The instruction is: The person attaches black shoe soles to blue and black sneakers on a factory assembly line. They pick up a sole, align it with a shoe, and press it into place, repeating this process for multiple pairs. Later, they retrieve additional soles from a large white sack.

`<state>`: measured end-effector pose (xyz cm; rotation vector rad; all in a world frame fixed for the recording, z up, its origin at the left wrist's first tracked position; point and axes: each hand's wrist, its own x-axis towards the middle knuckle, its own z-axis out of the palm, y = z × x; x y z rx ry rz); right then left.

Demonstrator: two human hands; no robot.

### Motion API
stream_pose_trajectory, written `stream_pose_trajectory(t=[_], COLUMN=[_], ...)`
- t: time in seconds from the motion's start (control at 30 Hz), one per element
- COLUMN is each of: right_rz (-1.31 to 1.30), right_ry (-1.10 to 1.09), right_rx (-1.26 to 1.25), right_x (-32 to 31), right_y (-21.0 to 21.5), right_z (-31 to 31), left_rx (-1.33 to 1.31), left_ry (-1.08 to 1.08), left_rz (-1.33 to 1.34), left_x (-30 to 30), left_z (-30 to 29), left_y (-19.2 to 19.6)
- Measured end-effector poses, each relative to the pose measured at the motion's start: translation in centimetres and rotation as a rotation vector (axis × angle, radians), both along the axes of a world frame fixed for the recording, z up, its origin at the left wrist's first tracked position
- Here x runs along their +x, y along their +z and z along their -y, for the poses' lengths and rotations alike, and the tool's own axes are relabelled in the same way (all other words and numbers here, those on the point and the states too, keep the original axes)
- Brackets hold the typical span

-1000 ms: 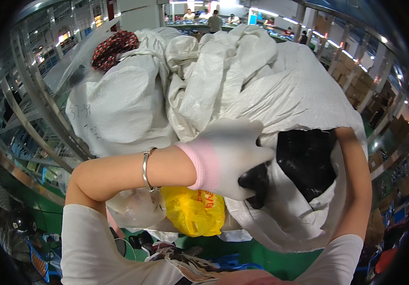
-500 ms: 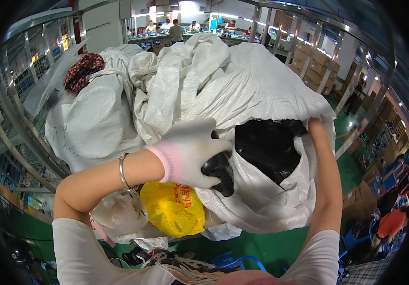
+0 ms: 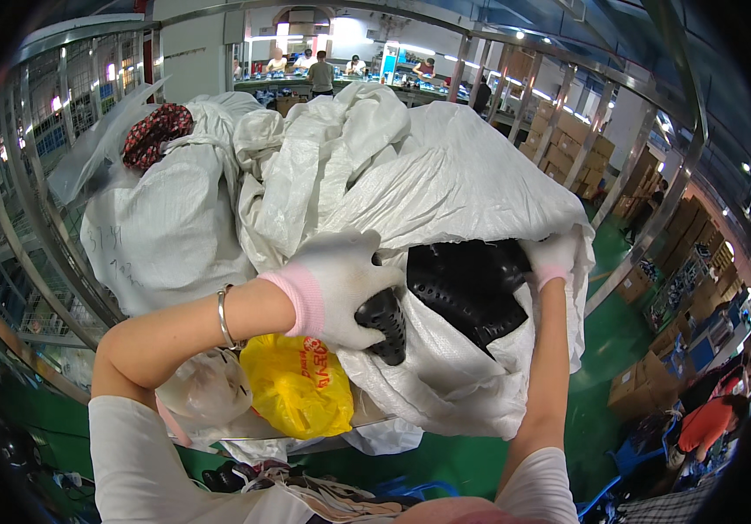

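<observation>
My left hand [image 3: 345, 284], in a white knit glove with a pink cuff, is closed around a black, shoe-shaped moulded piece [image 3: 382, 326] dotted with small holes. It holds the piece over the left edge of a white woven sack [image 3: 454, 384]. Inside the sack's open mouth lie more shiny black moulded pieces [image 3: 467, 284], some with similar holes. My right hand [image 3: 554, 253], gloved the same way, is at the right side of that mouth beside the black pieces. Sack cloth and the pieces hide its fingertips, so its grip is unclear.
A tied white sack [image 3: 161, 231] with a red-patterned cloth [image 3: 157, 135] on top stands left. A yellow plastic bag [image 3: 297, 389] and a clear bag [image 3: 210, 384] lie nearer me. Metal rails [image 3: 31, 201] flank the left; cartons [image 3: 568, 144] and people are beyond.
My right hand has come into sight from behind the sack's edge and moved left. The left hand still holds the black piece. The whole view has shifted slightly.
</observation>
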<state>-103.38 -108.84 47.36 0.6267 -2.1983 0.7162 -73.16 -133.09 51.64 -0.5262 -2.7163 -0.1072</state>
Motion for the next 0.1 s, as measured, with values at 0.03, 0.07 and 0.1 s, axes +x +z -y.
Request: stream_pose_trajectory(t=[0.03, 0.07, 0.1], right_rz=[0.053, 0.106, 0.105], right_ry=[-0.063, -0.127, -0.131], right_rx=[0.026, 0.051, 0.054], right_x=[-0.10, -0.38, -0.49], right_y=[0.11, 0.14, 0.18], right_z=[-0.27, -0.65, -0.94], left_rx=[0.005, -0.003, -0.012], left_ry=[-0.003, 0.004, 0.011], left_rz=[-0.003, -0.013, -0.023], left_x=[-0.02, -0.03, -0.03], left_z=[-0.06, -0.13, -0.21], left_y=[0.00, 0.01, 0.04])
